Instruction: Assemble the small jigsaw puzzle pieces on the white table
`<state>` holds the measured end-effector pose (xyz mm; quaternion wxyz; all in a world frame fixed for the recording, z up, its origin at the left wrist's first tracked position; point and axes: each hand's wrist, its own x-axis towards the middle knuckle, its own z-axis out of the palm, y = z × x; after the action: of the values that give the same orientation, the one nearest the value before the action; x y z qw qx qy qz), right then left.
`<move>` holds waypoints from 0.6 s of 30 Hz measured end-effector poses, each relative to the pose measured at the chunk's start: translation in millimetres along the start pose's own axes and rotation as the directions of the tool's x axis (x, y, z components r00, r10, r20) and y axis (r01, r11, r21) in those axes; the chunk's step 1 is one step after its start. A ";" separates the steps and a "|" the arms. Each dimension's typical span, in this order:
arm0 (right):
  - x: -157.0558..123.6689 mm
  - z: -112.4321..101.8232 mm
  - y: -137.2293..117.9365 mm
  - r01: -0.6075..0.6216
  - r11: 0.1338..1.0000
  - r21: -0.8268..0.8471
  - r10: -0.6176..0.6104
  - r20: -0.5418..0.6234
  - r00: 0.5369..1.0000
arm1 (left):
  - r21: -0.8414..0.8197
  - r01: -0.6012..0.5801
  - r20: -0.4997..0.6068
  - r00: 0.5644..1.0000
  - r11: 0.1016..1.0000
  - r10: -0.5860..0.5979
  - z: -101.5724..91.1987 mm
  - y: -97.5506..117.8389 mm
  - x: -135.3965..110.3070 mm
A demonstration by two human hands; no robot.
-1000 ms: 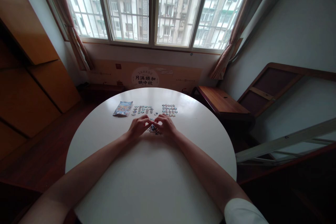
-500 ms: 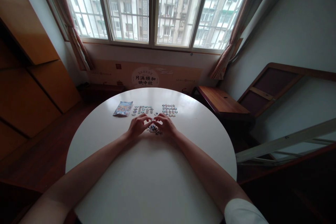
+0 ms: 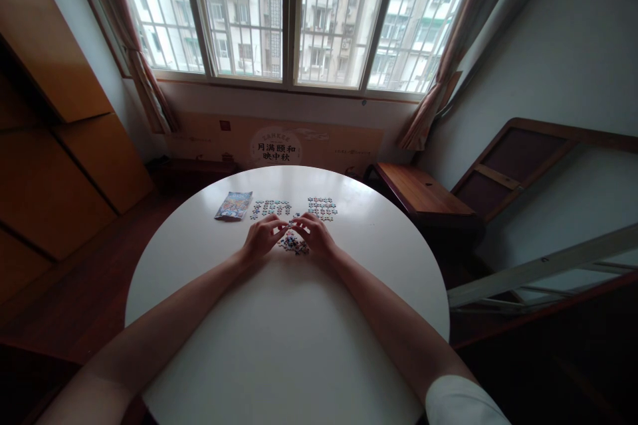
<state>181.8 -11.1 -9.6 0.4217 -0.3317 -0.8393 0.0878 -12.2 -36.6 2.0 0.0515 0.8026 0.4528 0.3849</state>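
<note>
Small jigsaw puzzle pieces lie on a round white table point(image 3: 279, 339). My left hand point(image 3: 262, 236) and my right hand point(image 3: 313, 234) meet fingertip to fingertip, both pinching what looks like a small puzzle piece point(image 3: 290, 224) between them. Just below the fingers is a loose pile of puzzle pieces point(image 3: 294, 246), partly covered by the hands. Beyond my left hand, pieces are laid out in rows point(image 3: 272, 206). Another group of rows point(image 3: 323, 207) sits beyond my right hand. A colourful printed picture sheet or packet point(image 3: 234, 206) rests left of the rows.
A wooden bench point(image 3: 423, 189) stands past the table's right side, with a wood-framed panel point(image 3: 513, 163) leaning at the wall. Orange-brown cabinets point(image 3: 64, 179) line the left. Barred windows point(image 3: 289, 13) with tied curtains point(image 3: 432, 106) are ahead.
Both hands stay together over the pile, with only slight finger shifts around the piece. The rows, the pile and the printed sheet look the same.
</note>
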 end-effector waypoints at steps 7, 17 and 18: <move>0.3 0.6 1.3 0.001 1.000 0.013 -0.001 0.008 1.000 | -0.007 -0.011 0.005 1.000 1.000 0.012 0.0 -1.0 0.1; 0.1 -1.5 0.0 -0.046 0.999 0.024 0.046 0.018 0.999 | 0.001 -0.024 -0.005 1.000 1.000 0.024 2.0 -2.2 0.6; 0.1 -1.4 -0.1 -0.047 0.999 0.028 0.046 0.021 0.999 | 0.004 -0.023 -0.004 1.000 1.000 0.023 2.1 -2.3 0.5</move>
<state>182.8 -11.2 -8.6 0.4158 -0.3442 -0.8342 0.1127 -12.3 -34.3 -0.1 0.0447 0.8070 0.4444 0.3864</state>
